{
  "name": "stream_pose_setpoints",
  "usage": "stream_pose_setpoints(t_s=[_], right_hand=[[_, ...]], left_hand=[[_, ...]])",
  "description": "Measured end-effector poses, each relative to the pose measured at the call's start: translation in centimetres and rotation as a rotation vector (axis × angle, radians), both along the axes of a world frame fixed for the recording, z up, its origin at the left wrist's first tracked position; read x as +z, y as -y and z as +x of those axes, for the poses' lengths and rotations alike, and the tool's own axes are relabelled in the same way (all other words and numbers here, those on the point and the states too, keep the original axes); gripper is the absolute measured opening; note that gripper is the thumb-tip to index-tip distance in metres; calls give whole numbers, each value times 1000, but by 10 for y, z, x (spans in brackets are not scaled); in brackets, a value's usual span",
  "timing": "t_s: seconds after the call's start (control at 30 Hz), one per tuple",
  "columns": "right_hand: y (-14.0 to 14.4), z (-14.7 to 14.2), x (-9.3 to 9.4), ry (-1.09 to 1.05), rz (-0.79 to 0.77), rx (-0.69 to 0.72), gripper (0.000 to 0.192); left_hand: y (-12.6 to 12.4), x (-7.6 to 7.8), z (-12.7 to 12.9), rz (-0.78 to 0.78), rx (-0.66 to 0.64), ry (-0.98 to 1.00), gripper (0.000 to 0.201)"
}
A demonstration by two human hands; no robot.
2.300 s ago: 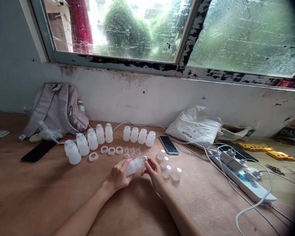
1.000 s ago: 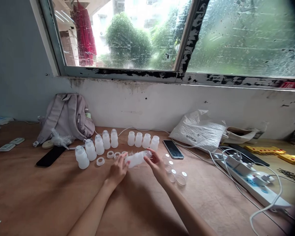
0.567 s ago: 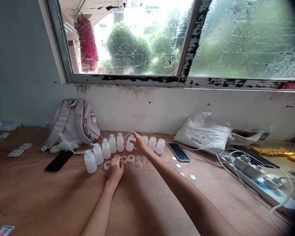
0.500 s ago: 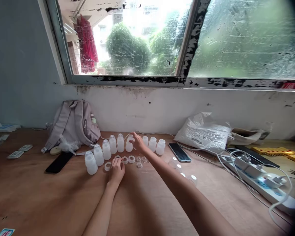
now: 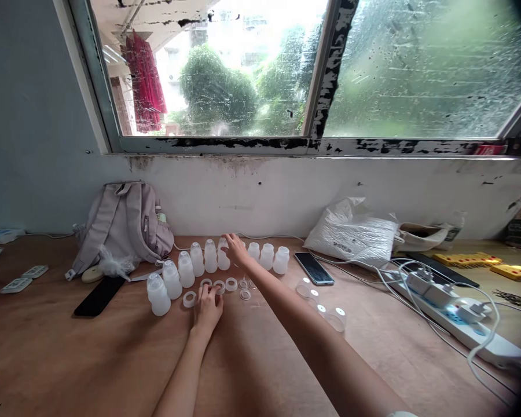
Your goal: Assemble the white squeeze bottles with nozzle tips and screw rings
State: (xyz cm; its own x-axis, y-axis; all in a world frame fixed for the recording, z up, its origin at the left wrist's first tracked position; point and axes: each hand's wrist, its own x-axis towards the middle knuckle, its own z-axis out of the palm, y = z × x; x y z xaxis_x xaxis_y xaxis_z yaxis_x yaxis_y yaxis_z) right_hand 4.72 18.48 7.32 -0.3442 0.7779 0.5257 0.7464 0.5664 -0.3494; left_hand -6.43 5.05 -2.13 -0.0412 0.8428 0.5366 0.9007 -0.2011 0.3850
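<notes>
Several frosted baby bottles point(image 5: 186, 269) stand in a curved row; the left ones carry clear domed tops, while the right ones point(image 5: 267, 256) are open-necked. My right hand point(image 5: 238, 252) is closed around the upper right side of a domed bottle point(image 5: 223, 258), thumb in front, and hides part of the row behind it. My left hand point(image 5: 207, 313) rests on the table with fingers apart, its tips at two white collar rings point(image 5: 219, 287). Another ring point(image 5: 190, 299) lies to its left, one point(image 5: 231, 284) to its right. Small clear discs point(image 5: 245, 295) lie beside my right forearm.
Clear caps with white discs point(image 5: 339, 313) lie right of my forearm, near a phone point(image 5: 314, 268). A backpack point(image 5: 128, 226) and a black phone point(image 5: 99, 296) are at left. A silver parcel point(image 5: 351, 234) and a cabled power strip point(image 5: 455, 318) occupy the right.
The view has shifted slightly. My right hand stays at the same domed bottle, its fingers a little closer over its top. My left fingers have spread somewhat among the rings.
</notes>
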Motion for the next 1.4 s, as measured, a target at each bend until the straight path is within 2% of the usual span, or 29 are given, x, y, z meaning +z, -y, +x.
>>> stream_pose_setpoints(t_s=[0.1, 0.2, 0.27, 0.4, 0.53, 0.7, 0.87, 0.97, 1.17, 1.4], right_hand=[[15, 5, 2, -23, 43, -13, 35], [45, 23, -8, -60, 66, -50, 25], [69, 40, -23, -84, 61, -97, 14], [108, 69, -62, -99, -12, -196, 13], [118, 79, -86, -17, -86, -117, 16], [127, 87, -84, -22, -67, -23, 15], [146, 106, -83, 2, -69, 141, 20], [148, 112, -85, -121, -96, 100, 21], [139, 118, -87, -448, -204, -36, 17], [139, 118, -88, -432, -175, -38, 18]], left_hand=[[1, 1, 1, 15, -22, 9, 16], [1, 4, 4, 15, -49, 5, 8], [2, 6, 8, -4, -80, -9, 5], [8, 9, 20, -39, -159, -44, 10], [14, 12, 23, -62, -217, -71, 12], [14, 13, 15, -113, -299, -21, 14], [14, 12, 19, -49, -307, 140, 29], [20, 14, 31, 4, -366, 151, 28], [28, 19, 53, 23, -498, -15, 29], [20, 16, 57, -10, -450, -62, 30]])
